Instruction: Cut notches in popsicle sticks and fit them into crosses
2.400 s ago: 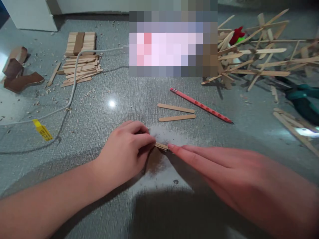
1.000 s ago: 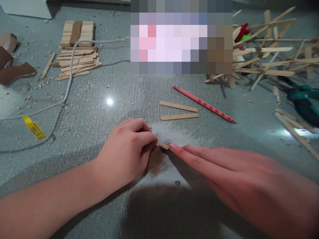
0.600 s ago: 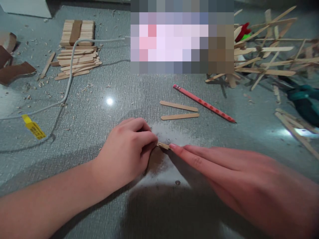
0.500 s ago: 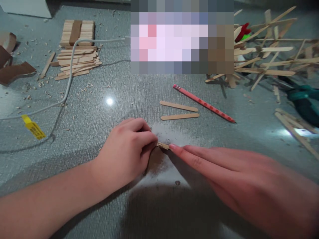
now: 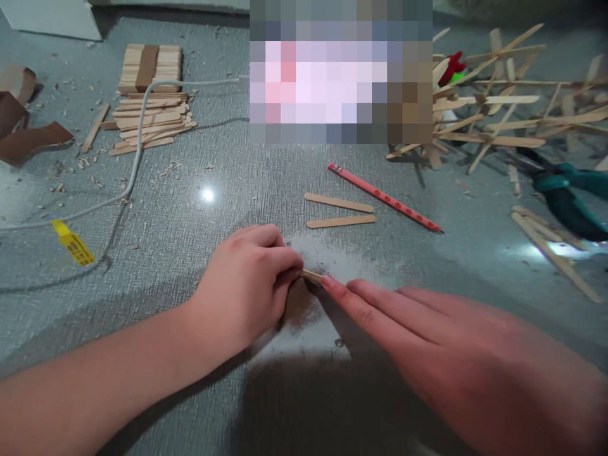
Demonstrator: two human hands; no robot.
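My left hand (image 5: 244, 285) is closed, its thumb and curled index finger pinching one end of a short stack of wooden craft sticks (image 5: 312, 276). At the stack's other end, my right hand (image 5: 451, 342) has its index fingertip pressed on the wood; its thumb is hidden underneath. Most of the stack is covered by my fingers, so how many sticks it has cannot be made out. Just beyond my hands, two loose craft sticks, one (image 5: 339, 203) above the other (image 5: 341, 221), lie on the table. A red pencil (image 5: 387, 198) rests diagonally behind them.
At back left sit a banded bundle of sticks (image 5: 168, 66) and a loose pile (image 5: 152, 120). A white cable (image 5: 135, 161) with a yellow tag (image 5: 73, 244) crosses the left side. Joined sticks (image 5: 510, 99) and dark green pliers (image 5: 565, 190) occupy the right. Wood crumbs are scattered about.
The stack's sticks look more evenly aligned between my fingers. My right hand's other fingers have spread slightly from the index finger. The view has shifted a little.
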